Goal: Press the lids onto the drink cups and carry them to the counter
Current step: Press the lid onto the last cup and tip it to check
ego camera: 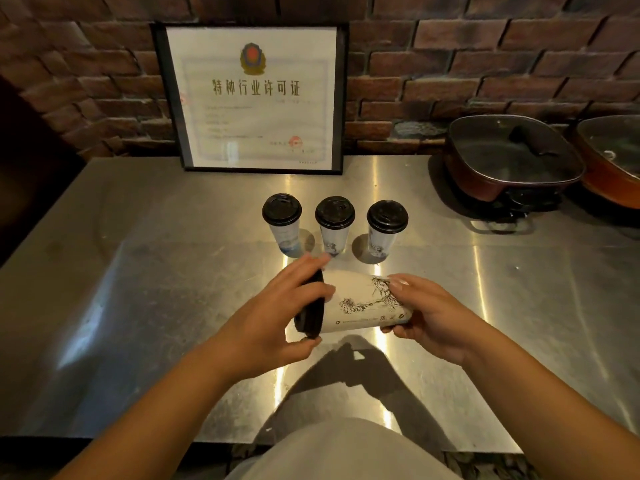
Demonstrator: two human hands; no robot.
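A white paper cup (360, 306) with black line drawings lies sideways in the air above the steel counter (156, 271), its mouth to the left. My right hand (429, 317) grips the cup's base end. My left hand (277, 313) presses a black lid (311, 310) against the cup's mouth, palm over the lid, thumb under its rim. Behind them three cups stand upright in a row with black lids on: left (282, 220), middle (334, 223), right (386, 225).
A framed certificate (252, 98) leans on the brick wall at the back. Two lidded electric pans (509, 157) (613, 157) sit at the back right. The counter's front edge runs close to my body.
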